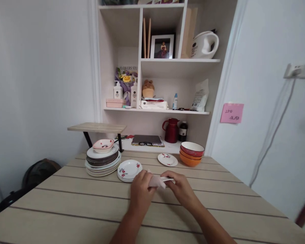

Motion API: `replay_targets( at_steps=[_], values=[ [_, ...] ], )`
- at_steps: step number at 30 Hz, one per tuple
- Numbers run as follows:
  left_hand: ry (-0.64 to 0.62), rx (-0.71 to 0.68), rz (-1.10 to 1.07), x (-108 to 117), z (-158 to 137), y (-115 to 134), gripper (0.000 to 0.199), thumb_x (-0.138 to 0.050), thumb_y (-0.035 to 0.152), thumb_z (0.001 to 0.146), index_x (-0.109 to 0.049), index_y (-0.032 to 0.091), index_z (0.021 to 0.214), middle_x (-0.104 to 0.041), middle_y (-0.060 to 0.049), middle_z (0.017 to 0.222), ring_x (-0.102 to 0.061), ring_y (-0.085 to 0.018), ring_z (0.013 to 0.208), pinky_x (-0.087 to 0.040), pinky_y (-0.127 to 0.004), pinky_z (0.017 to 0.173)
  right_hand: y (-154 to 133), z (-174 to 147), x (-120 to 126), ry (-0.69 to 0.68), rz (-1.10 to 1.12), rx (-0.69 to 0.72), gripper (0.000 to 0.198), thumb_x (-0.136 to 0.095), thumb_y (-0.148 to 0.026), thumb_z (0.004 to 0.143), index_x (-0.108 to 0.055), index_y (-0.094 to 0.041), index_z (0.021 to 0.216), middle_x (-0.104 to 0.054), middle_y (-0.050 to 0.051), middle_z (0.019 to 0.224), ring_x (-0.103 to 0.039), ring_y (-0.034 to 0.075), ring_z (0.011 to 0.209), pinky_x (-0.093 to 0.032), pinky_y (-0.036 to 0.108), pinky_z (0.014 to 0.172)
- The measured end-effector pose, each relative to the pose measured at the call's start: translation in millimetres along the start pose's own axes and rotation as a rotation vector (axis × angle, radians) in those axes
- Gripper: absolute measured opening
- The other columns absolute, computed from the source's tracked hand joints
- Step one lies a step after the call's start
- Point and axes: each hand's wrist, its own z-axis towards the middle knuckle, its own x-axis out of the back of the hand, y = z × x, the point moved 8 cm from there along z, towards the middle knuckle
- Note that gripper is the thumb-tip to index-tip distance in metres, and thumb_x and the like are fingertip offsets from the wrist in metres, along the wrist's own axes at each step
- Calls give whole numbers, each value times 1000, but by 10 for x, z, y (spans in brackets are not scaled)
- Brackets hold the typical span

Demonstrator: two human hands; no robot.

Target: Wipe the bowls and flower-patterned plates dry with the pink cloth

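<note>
Above the middle of the table, my left hand point(142, 186) is closed on a crumpled white cloth or tissue point(157, 182). My right hand point(179, 186) pinches a thin white rim point(167, 179), seen edge-on, which looks like a small plate. The cloth is pressed around the plate's left part and hides most of it. Just beyond my left hand lies a short stack of small white plates with red flowers point(129, 169). One more flowered plate point(167, 160) lies alone, farther back to the right.
A tall stack of plates point(103, 164) topped by small bowls point(103, 145) stands at left, near a low wooden riser point(98, 127). Nested red and orange bowls point(191, 154) stand at right. Behind are a laptop point(146, 139), a red jug point(171, 130) and a dark bottle point(183, 131).
</note>
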Motion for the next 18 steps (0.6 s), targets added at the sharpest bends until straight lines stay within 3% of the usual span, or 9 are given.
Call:
replay_targets(
  at_steps=[4, 9, 13, 18],
  values=[
    [13, 80, -202, 2, 37, -93, 25, -55, 3, 67, -60, 22, 83, -61, -2, 86, -59, -21, 84, -46, -31, 75, 98, -14, -53, 32, 319, -142, 7, -65, -22, 76, -70, -19, 79, -69, 1, 75, -60, 19, 75, -46, 28, 73],
    [80, 293, -475, 20, 41, -257, 7, -62, 24, 76, -62, 21, 82, -63, -1, 81, -59, -19, 79, -47, -29, 73, 222, -58, -148, 132, 656, -280, 16, -77, -28, 72, -72, -16, 81, -69, 1, 69, -58, 15, 65, -46, 25, 64],
    [62, 518, -796, -158, -40, -361, 34, -63, 48, 82, -66, 16, 96, -71, -6, 88, -66, -21, 84, -51, -31, 79, 265, -74, -184, 247, 1011, -336, 34, -83, -25, 70, -72, -15, 100, -76, 5, 85, -67, 17, 73, -54, 27, 70],
    [60, 654, -882, -357, -178, -290, 52, -66, 58, 77, -67, 14, 104, -74, -12, 100, -68, -27, 96, -52, -35, 86, 378, -92, -295, 388, 1332, -466, 37, -77, -12, 76, -68, -17, 112, -79, 6, 101, -73, 18, 88, -59, 29, 83]
  ],
)
